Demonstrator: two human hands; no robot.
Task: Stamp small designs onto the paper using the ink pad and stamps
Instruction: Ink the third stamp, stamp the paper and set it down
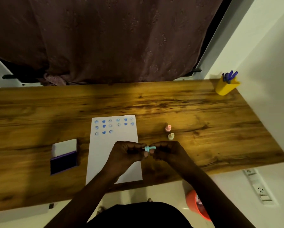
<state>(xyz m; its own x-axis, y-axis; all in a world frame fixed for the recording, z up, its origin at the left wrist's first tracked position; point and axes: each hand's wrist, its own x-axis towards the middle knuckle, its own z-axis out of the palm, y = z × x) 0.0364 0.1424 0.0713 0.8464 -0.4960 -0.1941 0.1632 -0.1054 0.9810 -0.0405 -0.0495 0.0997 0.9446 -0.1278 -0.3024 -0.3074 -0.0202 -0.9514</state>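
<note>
A white paper lies on the wooden table, with several blue stamped faces and hearts in rows near its far edge. Just above the paper's right edge, my left hand and my right hand together pinch a small light-blue stamp, held sideways between the fingertips. An open ink pad with a dark blue surface and raised white lid sits to the left of the paper. A pink stamp and a cream stamp stand upright to the right of the paper.
A yellow cup of blue pens stands at the far right corner, by the white wall. A dark curtain hangs behind the table. An orange bin sits on the floor, below the table's near edge, at the right.
</note>
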